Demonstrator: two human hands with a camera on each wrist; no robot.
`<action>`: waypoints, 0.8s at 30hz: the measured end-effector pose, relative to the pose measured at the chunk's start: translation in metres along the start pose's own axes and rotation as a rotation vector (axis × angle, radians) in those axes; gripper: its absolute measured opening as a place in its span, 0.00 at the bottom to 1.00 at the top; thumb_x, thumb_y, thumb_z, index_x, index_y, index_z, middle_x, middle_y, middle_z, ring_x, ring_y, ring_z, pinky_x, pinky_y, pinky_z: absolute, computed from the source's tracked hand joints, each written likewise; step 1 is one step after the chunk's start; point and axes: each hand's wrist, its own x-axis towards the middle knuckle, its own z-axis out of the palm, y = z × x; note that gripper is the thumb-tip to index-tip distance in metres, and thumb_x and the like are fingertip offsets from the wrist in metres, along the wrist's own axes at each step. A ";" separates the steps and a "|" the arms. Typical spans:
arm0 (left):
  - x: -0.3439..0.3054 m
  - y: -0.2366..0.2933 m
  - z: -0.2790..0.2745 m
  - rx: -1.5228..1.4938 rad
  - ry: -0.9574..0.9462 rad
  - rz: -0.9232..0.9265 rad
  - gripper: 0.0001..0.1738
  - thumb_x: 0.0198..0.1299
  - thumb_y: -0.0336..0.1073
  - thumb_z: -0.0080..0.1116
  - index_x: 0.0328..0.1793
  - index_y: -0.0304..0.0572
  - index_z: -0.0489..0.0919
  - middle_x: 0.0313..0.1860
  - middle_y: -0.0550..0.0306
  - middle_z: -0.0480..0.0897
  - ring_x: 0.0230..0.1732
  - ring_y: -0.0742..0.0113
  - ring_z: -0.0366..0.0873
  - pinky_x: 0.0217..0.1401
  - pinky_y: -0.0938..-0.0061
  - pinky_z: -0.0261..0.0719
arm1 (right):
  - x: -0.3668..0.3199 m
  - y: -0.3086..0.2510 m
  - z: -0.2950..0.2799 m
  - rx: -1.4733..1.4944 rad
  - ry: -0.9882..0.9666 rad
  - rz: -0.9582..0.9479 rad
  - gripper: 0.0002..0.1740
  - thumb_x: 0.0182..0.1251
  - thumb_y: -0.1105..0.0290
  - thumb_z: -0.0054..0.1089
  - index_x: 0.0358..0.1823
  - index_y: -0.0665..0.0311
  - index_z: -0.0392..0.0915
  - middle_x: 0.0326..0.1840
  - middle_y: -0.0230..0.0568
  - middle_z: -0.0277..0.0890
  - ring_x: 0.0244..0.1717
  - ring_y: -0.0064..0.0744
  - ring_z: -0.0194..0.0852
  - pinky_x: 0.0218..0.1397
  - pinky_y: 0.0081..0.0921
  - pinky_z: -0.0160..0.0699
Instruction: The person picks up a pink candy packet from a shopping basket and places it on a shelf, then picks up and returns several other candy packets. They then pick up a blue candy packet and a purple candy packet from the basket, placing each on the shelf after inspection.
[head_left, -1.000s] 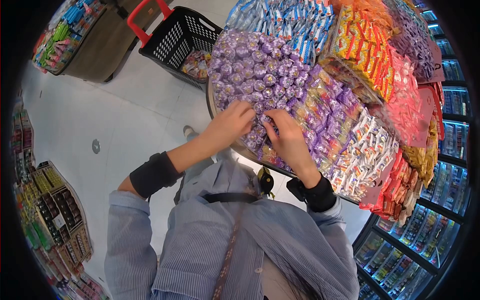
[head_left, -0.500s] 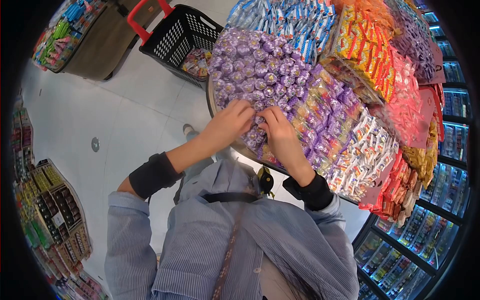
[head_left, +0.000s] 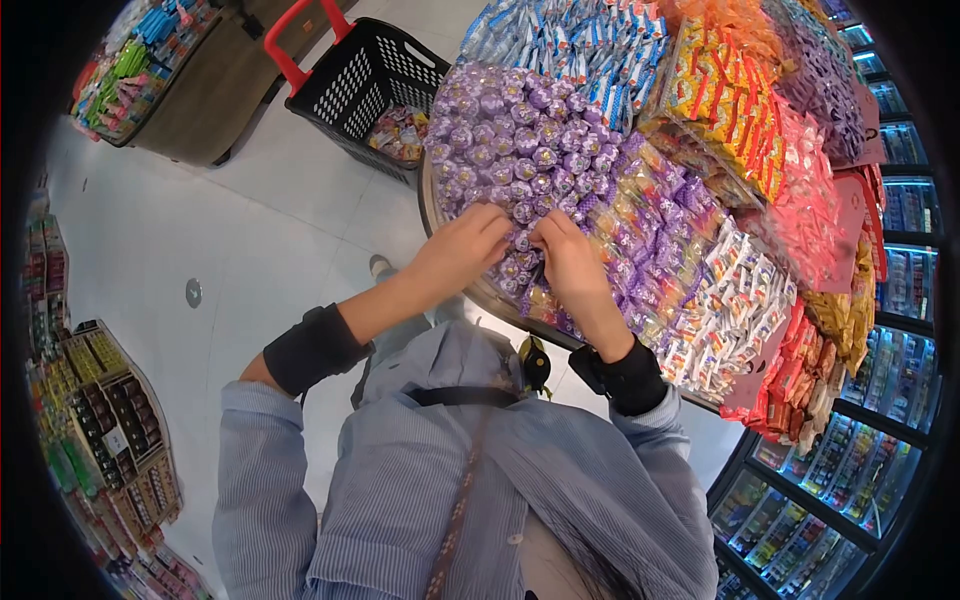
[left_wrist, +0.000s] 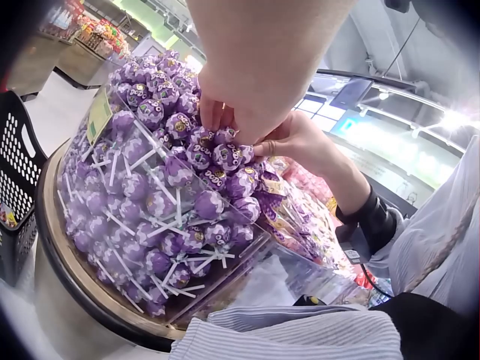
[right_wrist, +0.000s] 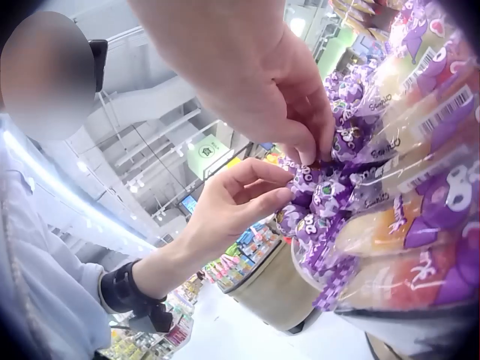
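A large heap of purple-wrapped lollipops (head_left: 505, 150) fills one section of a round display. At its near side the left hand (head_left: 462, 248) has thumb and fingers bent around a lollipop (right_wrist: 301, 184). Close to its right, the right hand (head_left: 575, 268) pinches at another lollipop among the heads, fingertips down between the wrappers. In the left wrist view the right thumb, with a ring, lies against a lollipop (left_wrist: 227, 156) beside the left fingers. White sticks (left_wrist: 180, 202) show through the clear bin wall (left_wrist: 99, 120). The left fingertips are partly hidden in the head view.
Purple bags of jelly sticks (head_left: 645, 215) adjoin the lollipops, then small white-wrapped sweets (head_left: 725, 310). Yellow packets (head_left: 715, 100) and blue-white ones (head_left: 590, 45) lie farther back. A black basket (head_left: 350, 95) with red handle, holding packets, stands left of the display rim (head_left: 430, 205).
The right hand moved left toward the left hand, then slightly back right and down among the lollipops. The left hand stays nearly in place.
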 end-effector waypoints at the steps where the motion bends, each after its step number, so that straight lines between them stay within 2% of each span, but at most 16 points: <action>1: 0.001 0.000 0.000 0.002 -0.002 0.003 0.13 0.49 0.28 0.59 0.42 0.39 0.72 0.41 0.54 0.72 0.42 0.57 0.73 0.40 0.69 0.75 | 0.001 -0.001 -0.001 -0.008 -0.007 0.003 0.09 0.46 0.82 0.49 0.31 0.64 0.67 0.34 0.44 0.66 0.38 0.49 0.69 0.37 0.40 0.68; 8: 0.001 0.001 0.001 0.012 -0.006 0.013 0.13 0.49 0.28 0.58 0.42 0.38 0.72 0.42 0.54 0.72 0.44 0.56 0.73 0.41 0.69 0.75 | 0.000 -0.004 0.001 -0.101 0.031 0.001 0.10 0.45 0.83 0.49 0.30 0.63 0.67 0.32 0.43 0.65 0.39 0.47 0.69 0.36 0.39 0.69; 11: 0.001 -0.001 0.001 0.017 -0.034 0.011 0.13 0.49 0.28 0.58 0.43 0.38 0.72 0.43 0.54 0.72 0.44 0.56 0.73 0.41 0.68 0.75 | -0.002 -0.003 -0.002 -0.125 0.076 -0.032 0.05 0.54 0.77 0.54 0.32 0.62 0.72 0.33 0.40 0.69 0.35 0.46 0.72 0.34 0.36 0.72; 14: 0.001 -0.001 -0.005 0.013 -0.062 0.022 0.14 0.49 0.28 0.57 0.43 0.38 0.72 0.43 0.53 0.72 0.44 0.55 0.72 0.43 0.67 0.74 | -0.001 -0.025 -0.016 -0.047 0.221 -0.059 0.10 0.53 0.76 0.57 0.38 0.61 0.73 0.37 0.41 0.71 0.38 0.45 0.72 0.36 0.33 0.73; 17: 0.001 0.000 -0.008 -0.024 -0.071 0.044 0.14 0.49 0.27 0.55 0.44 0.36 0.70 0.41 0.51 0.72 0.44 0.53 0.71 0.45 0.66 0.72 | 0.002 -0.046 -0.024 0.016 0.263 -0.055 0.14 0.52 0.74 0.56 0.43 0.60 0.72 0.42 0.40 0.70 0.44 0.42 0.71 0.40 0.32 0.73; 24: 0.005 -0.014 -0.020 -0.139 -0.096 0.091 0.14 0.48 0.27 0.54 0.44 0.36 0.71 0.41 0.50 0.72 0.44 0.52 0.72 0.43 0.65 0.73 | 0.018 -0.060 -0.008 0.127 0.346 -0.038 0.17 0.51 0.76 0.57 0.45 0.63 0.70 0.42 0.43 0.71 0.42 0.45 0.72 0.40 0.32 0.73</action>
